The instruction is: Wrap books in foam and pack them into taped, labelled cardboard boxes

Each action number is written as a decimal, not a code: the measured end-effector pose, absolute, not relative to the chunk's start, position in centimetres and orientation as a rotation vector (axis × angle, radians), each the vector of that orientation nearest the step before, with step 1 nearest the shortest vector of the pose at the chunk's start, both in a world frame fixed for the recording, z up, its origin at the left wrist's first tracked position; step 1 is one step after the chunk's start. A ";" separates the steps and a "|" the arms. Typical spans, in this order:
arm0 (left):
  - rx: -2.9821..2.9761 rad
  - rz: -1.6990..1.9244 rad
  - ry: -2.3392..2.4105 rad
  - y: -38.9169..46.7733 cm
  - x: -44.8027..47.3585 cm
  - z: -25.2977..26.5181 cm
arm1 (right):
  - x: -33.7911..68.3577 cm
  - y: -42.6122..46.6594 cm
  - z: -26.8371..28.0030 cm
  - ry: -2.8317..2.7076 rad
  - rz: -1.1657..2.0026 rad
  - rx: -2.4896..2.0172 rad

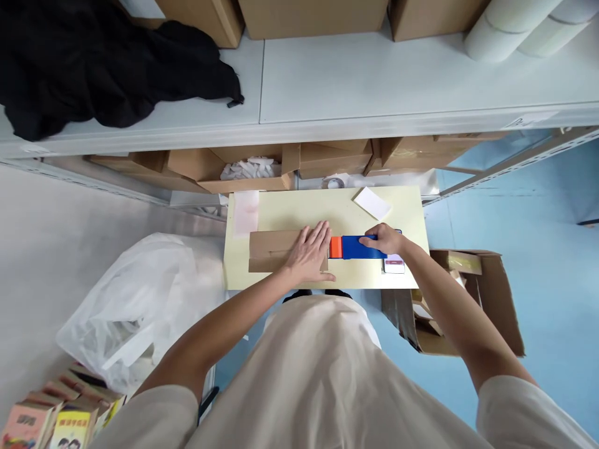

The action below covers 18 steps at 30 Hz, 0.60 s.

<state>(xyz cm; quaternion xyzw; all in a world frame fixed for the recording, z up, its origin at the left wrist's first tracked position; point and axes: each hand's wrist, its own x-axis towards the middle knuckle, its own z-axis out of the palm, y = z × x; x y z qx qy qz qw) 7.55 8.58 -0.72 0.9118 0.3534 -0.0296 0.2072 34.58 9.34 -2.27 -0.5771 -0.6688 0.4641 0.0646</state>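
Note:
A brown cardboard box (pixel 269 249) lies on the pale yellow table (pixel 299 212), its long side running left to right. My left hand (pixel 309 252) is spread flat over the right end of the box, fingers stretched out. Against that end sits a blue tape dispenser (pixel 358 247) with an orange front part. My right hand (pixel 386 239) is wrapped round the dispenser's right end, its thumb on top. Partly beneath the dispenser and right hand, a phone (pixel 394 264) with a lit screen rests on the table.
A white paper pad (pixel 372 204) and a pinkish sheet (pixel 246 213) lie on the table. Behind it are shelves (pixel 397 81) with cartons, a black cloth (pixel 107 68) and white rolls (pixel 505 28). A white plastic bag (pixel 150 293) and books (pixel 60 411) are left; an open carton (pixel 496 305) right.

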 end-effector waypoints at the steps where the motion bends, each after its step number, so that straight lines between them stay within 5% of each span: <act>1: 2.563 -0.104 0.986 8.6 7.8 -0.7 | 34.6 9.3 -2.4 -2.011 1.417 -1.742; 12: 2.681 -0.168 1.060 8.4 7.8 -0.8 | 38.9 7.7 -2.1 -2.044 1.470 -1.810; 18: 2.719 -0.177 0.964 8.4 7.5 -0.2 | 35.2 7.9 0.8 -2.324 1.168 -2.211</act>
